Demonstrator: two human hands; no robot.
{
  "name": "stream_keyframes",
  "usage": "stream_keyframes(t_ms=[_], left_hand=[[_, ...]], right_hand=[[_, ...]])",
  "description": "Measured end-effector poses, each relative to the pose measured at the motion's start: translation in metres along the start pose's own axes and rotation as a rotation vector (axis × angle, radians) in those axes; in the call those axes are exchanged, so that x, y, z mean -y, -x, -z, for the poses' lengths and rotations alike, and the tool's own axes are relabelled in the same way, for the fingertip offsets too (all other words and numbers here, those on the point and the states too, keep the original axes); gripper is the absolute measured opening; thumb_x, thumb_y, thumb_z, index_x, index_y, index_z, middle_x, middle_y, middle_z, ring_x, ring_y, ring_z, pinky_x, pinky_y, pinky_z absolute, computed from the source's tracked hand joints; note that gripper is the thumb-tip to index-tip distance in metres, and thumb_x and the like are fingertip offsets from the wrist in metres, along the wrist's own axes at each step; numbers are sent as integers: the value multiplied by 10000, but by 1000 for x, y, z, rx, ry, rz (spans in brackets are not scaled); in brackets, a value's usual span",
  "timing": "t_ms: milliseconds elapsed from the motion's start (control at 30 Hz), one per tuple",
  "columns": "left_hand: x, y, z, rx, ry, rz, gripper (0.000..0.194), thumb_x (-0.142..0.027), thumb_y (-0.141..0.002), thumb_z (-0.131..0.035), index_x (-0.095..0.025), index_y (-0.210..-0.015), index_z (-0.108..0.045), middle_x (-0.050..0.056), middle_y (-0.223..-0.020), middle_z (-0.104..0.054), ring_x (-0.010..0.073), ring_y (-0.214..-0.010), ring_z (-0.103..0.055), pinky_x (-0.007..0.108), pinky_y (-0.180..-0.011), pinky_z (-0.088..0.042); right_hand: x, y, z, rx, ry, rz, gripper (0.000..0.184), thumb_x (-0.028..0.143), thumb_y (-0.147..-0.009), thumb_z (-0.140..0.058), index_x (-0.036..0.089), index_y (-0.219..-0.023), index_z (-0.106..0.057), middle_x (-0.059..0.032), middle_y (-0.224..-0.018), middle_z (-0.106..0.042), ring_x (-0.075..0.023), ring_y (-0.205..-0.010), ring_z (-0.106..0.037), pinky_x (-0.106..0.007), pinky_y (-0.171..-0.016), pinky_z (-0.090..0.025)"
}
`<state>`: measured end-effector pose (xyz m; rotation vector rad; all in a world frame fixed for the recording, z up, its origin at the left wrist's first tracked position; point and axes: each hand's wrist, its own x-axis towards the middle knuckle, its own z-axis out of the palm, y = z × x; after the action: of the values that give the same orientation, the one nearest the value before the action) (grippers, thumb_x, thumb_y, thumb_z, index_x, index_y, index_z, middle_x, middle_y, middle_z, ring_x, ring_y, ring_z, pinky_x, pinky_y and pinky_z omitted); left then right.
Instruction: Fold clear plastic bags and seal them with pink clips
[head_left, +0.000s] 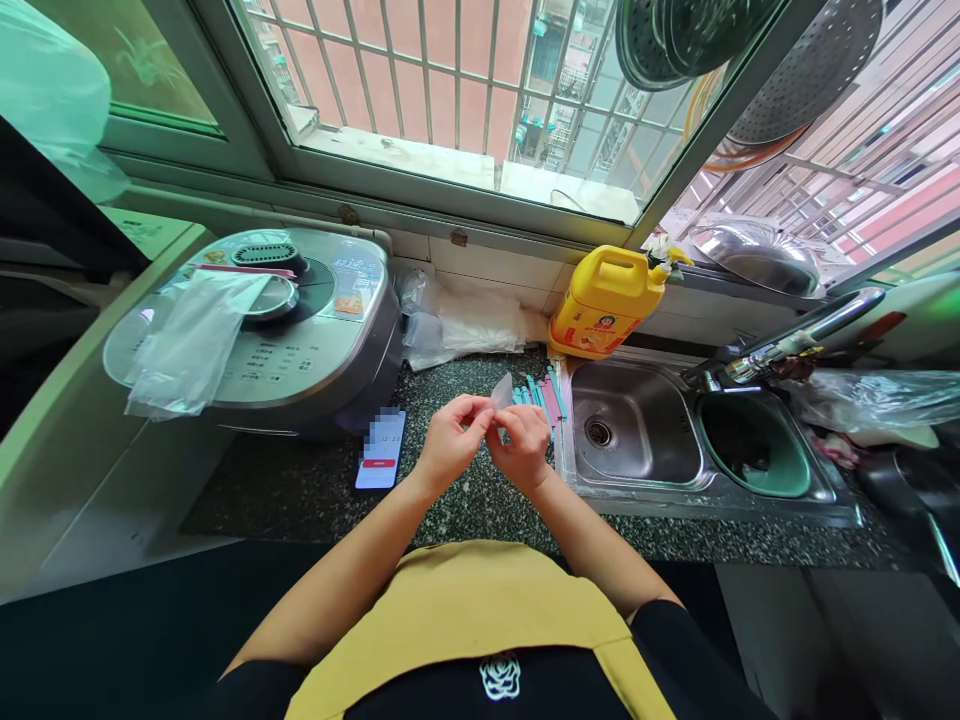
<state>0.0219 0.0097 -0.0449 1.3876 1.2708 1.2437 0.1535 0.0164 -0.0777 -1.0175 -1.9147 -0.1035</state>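
Left hand (452, 437) and right hand (523, 443) meet near the centre of the frame, thumbs and fingers pinching a small translucent plastic piece (502, 391) between them. It sticks up out of the fingertips, its free end towards the top of the frame, and its visible long axis leans slightly right. How far it runs down behind the fingers, I cannot tell. Just right of it, teal and pink strips (551, 397) lie on the speckled counter (472, 512), beside the sink (567, 425).
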Motion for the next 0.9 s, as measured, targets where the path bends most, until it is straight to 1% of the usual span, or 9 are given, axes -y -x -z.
stream_keyframes(t_ms=[33, 133, 233, 333, 400, 500, 633, 733, 900], left_hand=[[-1, -1, 2, -9, -41, -30, 186, -305, -780, -553, -149, -796, -653, 51, -780, -657, 149, -703, -592, 252, -637, -478], [-7, -2, 11, 6, -139, -121, 183, -261, -813, -505, -163, -795, -659, 47, -780, -665, 145, -699, -592, 248, -631, -470], [-14, -2, 22, 52, -215, -199, 170, -246, -819, -505, -174, -794, -657, 43, -768, -656, 149, -715, -594, 252, -654, -471], [-18, 0, 29, 109, -273, -247, 163, -228, -821, -500, -178, -779, -649, 44, -776, -651, 153, -740, -600, 257, -681, -471], [-20, 1, 31, 137, -303, -269, 172, -211, -827, -486, -175, -766, -642, 46, -774, -647, 150, -731, -597, 258, -676, -469], [-21, 1, 33, 105, -351, -308, 140, -230, -827, -513, -170, -840, -640, 53, -809, -647, 162, -762, -596, 282, -710, -479], [-25, -2, 30, 62, -405, -427, 287, -314, -758, -658, -175, -1007, -625, 83, -971, -649, 212, -923, -584, 361, -838, -475], [-27, -7, 27, 105, -401, -490, 94, -268, -806, -613, -182, -805, -651, 62, -860, -657, 188, -843, -587, 333, -780, -481], [-31, -14, 31, 102, -346, -514, 120, -207, -826, -580, -170, -724, -633, 46, -769, -650, 159, -756, -584, 290, -714, -474]], right_hand=[[0, -1, 3, -9, -40, -3, 75, 287, -840, -547, 221, -853, -580, -19, -694, -607, -164, -666, -576, -320, -666, -407], [-7, -10, 16, -46, -175, -113, 301, 441, -831, -561, 213, -1026, -550, -65, -867, -614, -193, -791, -587, -347, -711, -462], [-20, -26, 27, 79, -319, -259, 424, 516, -817, -559, 209, -1110, -538, -105, -1060, -596, -211, -939, -581, -358, -747, -495], [-28, -39, 30, 264, -509, -272, 337, 494, -809, -593, 211, -990, -603, -80, -1012, -638, -206, -968, -592, -352, -779, -500], [-27, -43, 30, 298, -599, -275, 238, 444, -824, -597, 207, -831, -622, -50, -883, -663, -184, -881, -613, -350, -789, -493], [-19, -42, 29, 291, -633, -292, 216, 373, -837, -601, 204, -704, -605, -26, -764, -659, -164, -783, -609, -345, -771, -481], [-7, -40, 32, 294, -643, -263, 175, 325, -836, -612, 207, -706, -605, -25, -744, -657, -162, -778, -594, -331, -758, -466], [-7, -38, 34, 316, -631, -278, 168, 355, -833, -614, 210, -748, -617, -32, -783, -662, -165, -789, -586, -330, -761, -462], [-20, -18, 30, 361, -591, -308, 193, 405, -799, -647, 214, -827, -660, -48, -844, -680, -186, -819, -594, -352, -769, -462]])
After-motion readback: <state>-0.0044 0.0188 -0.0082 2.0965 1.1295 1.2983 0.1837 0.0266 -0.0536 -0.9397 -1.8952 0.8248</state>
